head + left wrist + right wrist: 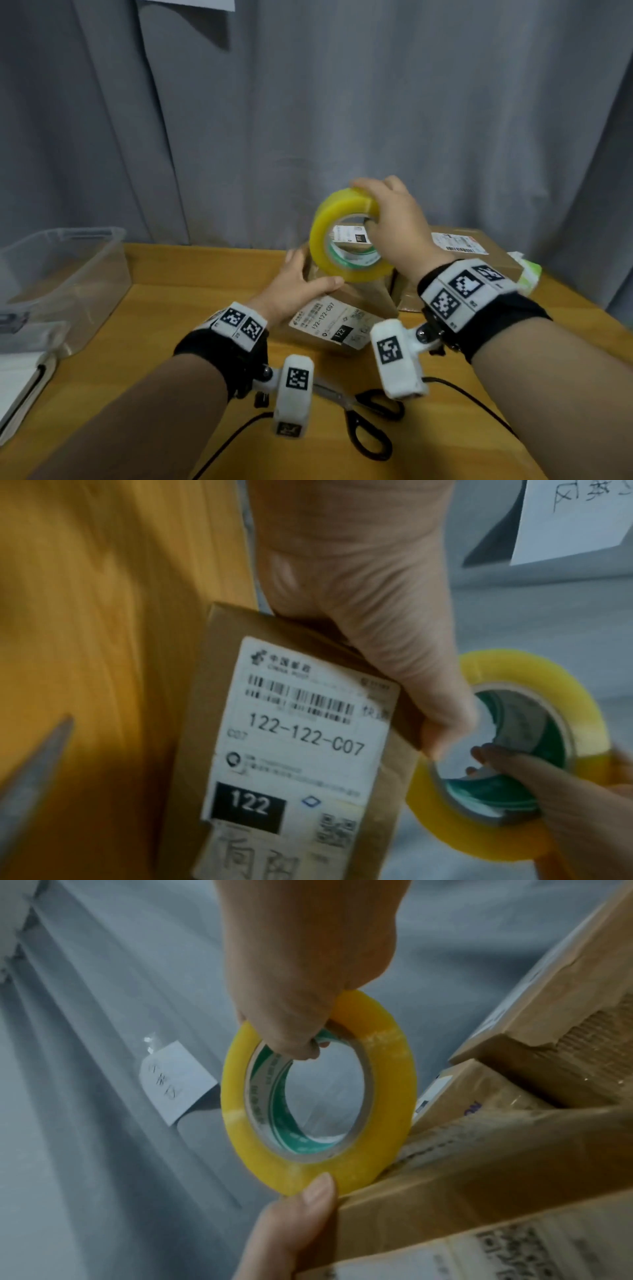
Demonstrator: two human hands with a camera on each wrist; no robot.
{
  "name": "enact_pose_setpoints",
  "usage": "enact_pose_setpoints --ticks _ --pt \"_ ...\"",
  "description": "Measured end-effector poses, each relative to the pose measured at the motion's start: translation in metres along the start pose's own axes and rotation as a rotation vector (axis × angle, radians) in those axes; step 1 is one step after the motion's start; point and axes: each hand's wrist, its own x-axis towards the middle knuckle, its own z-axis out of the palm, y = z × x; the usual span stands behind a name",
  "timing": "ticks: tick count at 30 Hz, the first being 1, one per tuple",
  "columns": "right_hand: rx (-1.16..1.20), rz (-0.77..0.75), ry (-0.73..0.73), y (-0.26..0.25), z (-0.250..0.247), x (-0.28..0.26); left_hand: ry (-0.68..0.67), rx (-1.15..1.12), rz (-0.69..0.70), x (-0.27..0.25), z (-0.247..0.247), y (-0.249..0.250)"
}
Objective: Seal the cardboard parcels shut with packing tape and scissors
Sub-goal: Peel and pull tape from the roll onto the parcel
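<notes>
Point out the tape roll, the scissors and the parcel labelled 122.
tape roll (pixel 322 236): head view, yellow outer band, left side.
scissors (pixel 368 435): head view, black handle loop.
parcel labelled 122 (pixel 304 739): left wrist view, white shipping label.

**Colours / patterns**

Tape (pixel 344 236): translucent yellow, green-and-white printed core. Box (pixel 349 301): plain brown cardboard; its label (pixel 298 739) white with black barcode, black "122-122-C07", black block with white "122", small blue diamond mark, QR code. Second box (pixel 479 267): brown, white label, green-white scrap at its right edge. Scissors (pixel 370 421): black handles, grey blades. Table (pixel 171 342): orange-yellow wood grain. Curtain (pixel 308 120): plain grey. Tub (pixel 65 277): clear. Wristbands (pixel 239 339): black, white blocks with black square-code markers. Cables (pixel 233 442): black.
</notes>
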Motion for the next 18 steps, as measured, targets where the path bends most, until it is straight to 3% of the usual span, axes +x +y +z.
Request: enact_pose_setpoints --ticks 6,9,14,18 --pt "-0.234 -0.181 -0.22 -0.038 0.03 0.005 -0.049 -0.096 -0.148 -0.014 -0.027 -0.043" --pt "-0.41 -0.284 -0.294 -0.039 0.03 0.008 -0.059 -0.202 -0.132 -0.023 -0.033 -0.062" --pt "-0.8 -0.404 -0.378 -0.015 -0.004 0.003 -0.123 -0.169 -0.116 -0.021 -0.037 -0.06" --pt "-0.855 -0.433 -0.369 -0.02 0.001 -0.002 -0.187 -0.09 -0.119 -0.022 -0.043 -0.054"
